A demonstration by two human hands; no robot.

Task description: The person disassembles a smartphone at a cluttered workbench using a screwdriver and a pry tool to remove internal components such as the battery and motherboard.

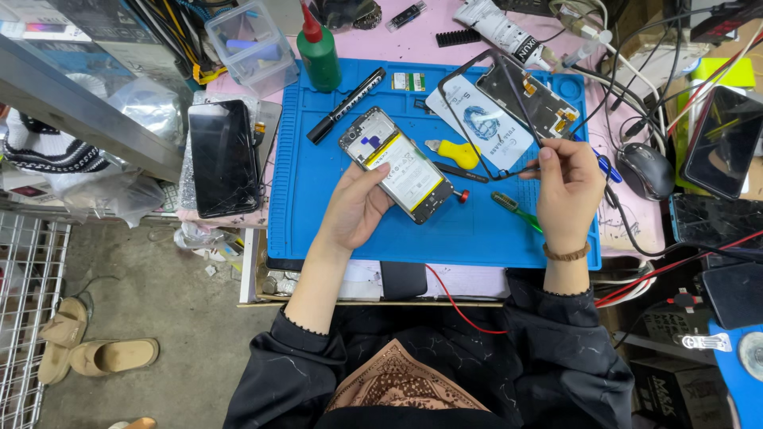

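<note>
A cluttered repair tabletop (445, 44) is seen from above, with a blue work mat (477, 230) spread over its pink surface. An opened phone (397, 164), its back cover removed so the battery with yellow edging is exposed, lies at an angle on the middle of the mat. It is steadied by the left hand (358, 208), whose fingers (380, 171) are curled loosely around the phone's lower left edge, the thumb resting on the battery. A thin black frame (486, 111), possibly a screen bezel, is pinched at its lower right corner between the closed fingertips of the right hand (568, 195) and held tilted above the mat, well clear of the phone. A beaded bracelet (566, 255) is worn on the right wrist. Beneath the frame a white protective film (477, 127) with a blue print and a second stripped phone body (534, 97) are laid side by side. A yellow pry tool (450, 149) sits just right of the opened phone, and a green-handled tool (517, 210) lies near the right hand. A black marker (346, 106) and a green bottle with a red nozzle (319, 49) are placed toward the mat's upper left. A phone with a cracked dark screen (224, 157) rests off the mat to the left, and a computer mouse (645, 170) to the right
</note>
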